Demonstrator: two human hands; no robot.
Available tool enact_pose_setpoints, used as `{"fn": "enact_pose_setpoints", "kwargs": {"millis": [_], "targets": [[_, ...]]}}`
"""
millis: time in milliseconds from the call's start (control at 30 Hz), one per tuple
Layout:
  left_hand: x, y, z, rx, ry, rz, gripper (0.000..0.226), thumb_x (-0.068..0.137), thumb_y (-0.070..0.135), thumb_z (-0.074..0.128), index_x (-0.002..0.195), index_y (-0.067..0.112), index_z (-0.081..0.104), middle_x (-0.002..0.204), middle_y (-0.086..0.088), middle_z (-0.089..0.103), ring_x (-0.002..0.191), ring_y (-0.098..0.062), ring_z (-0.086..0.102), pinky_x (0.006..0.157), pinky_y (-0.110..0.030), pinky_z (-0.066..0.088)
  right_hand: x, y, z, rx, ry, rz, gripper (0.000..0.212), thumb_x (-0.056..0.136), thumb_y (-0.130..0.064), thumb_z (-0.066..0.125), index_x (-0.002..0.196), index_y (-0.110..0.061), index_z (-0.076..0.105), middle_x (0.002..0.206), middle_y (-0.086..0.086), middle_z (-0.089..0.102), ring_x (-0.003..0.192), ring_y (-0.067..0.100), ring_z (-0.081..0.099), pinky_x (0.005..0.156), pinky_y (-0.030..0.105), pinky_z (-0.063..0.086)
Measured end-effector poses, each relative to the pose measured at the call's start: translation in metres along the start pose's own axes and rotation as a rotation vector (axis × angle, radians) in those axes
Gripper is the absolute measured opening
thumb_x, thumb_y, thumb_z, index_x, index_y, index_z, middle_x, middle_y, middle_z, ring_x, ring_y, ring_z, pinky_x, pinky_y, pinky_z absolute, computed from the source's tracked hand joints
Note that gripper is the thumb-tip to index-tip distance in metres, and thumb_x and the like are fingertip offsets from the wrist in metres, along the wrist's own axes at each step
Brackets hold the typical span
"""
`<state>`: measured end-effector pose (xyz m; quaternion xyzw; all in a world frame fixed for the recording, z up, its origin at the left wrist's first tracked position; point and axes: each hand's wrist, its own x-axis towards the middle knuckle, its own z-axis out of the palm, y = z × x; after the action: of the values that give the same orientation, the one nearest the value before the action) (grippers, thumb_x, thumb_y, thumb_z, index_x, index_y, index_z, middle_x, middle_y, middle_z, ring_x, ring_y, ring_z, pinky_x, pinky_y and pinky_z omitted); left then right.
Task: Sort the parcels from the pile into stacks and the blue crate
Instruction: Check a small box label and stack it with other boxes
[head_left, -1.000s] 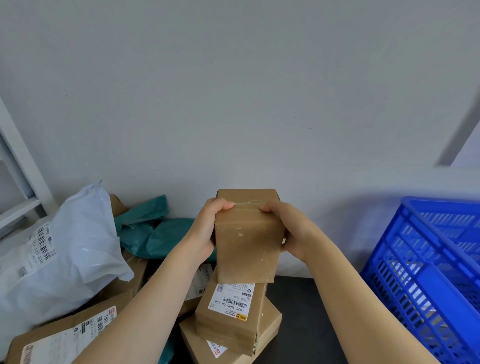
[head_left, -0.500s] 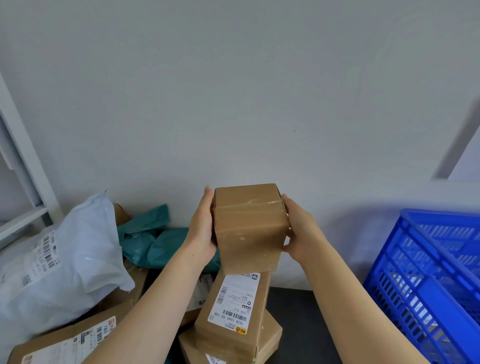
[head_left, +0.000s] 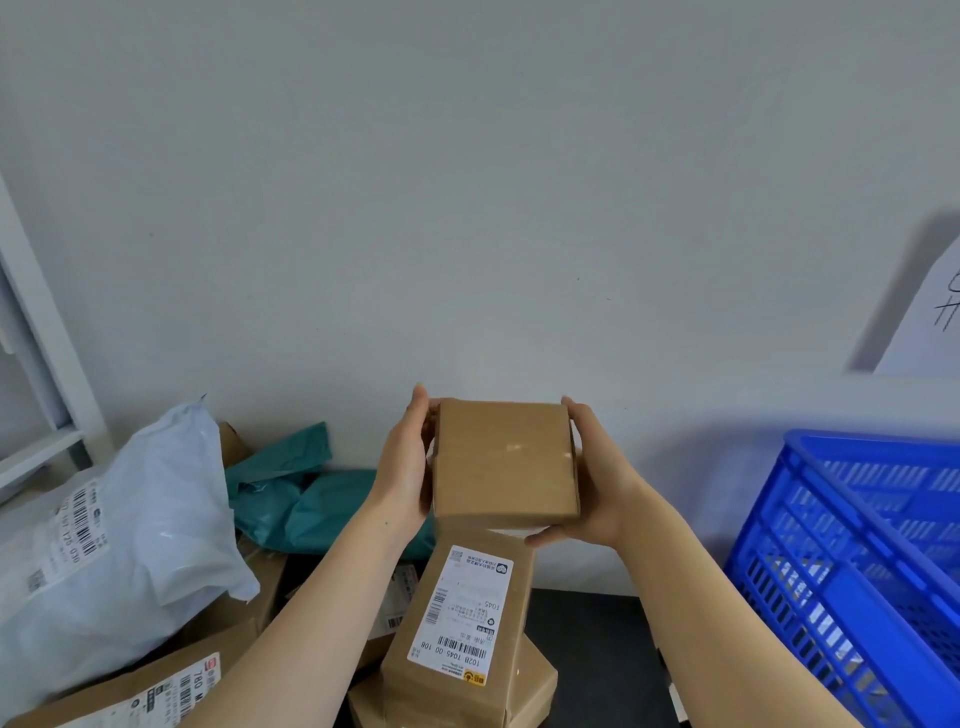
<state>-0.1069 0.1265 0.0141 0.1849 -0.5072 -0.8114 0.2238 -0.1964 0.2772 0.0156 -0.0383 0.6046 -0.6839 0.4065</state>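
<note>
I hold a small brown cardboard box (head_left: 504, 460) up in front of the wall with both hands. My left hand (head_left: 405, 462) grips its left side and my right hand (head_left: 592, 483) grips its right side, thumb under the lower corner. Below it stands a stack of two brown boxes; the top one (head_left: 467, 623) bears a white shipping label. The blue crate (head_left: 852, 561) sits at the right. The pile at the left holds a white poly bag (head_left: 114, 540), teal bags (head_left: 306, 499) and a flat labelled box (head_left: 156, 691).
A white wall rises straight behind the parcels. A white frame (head_left: 41, 353) stands at the far left. A sheet of paper (head_left: 930, 312) hangs on the wall at the right. Dark tabletop (head_left: 597, 660) shows between the stack and the crate.
The box has been turned in my hands so its broad plain face tilts toward me. My fingers shifted from its top edge to its sides.
</note>
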Motion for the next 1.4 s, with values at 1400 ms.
{"fn": "enact_pose_setpoints", "kwargs": {"millis": [1400], "targets": [[0.01,-0.009,-0.014,0.139,-0.139,-0.278,0.028,0.088,0.019,0.061,0.115,0.012,0.062,0.093,-0.012,0.074,0.079,-0.025,0.068,0.06,-0.032,0.053,0.027,0.016,0.0,-0.138,0.116,-0.247,0.064,0.079,-0.015,0.073,0.136,-0.028,0.046,0.102,0.004,0.074,0.096,0.026,0.071,0.091,0.049,0.054]]}}
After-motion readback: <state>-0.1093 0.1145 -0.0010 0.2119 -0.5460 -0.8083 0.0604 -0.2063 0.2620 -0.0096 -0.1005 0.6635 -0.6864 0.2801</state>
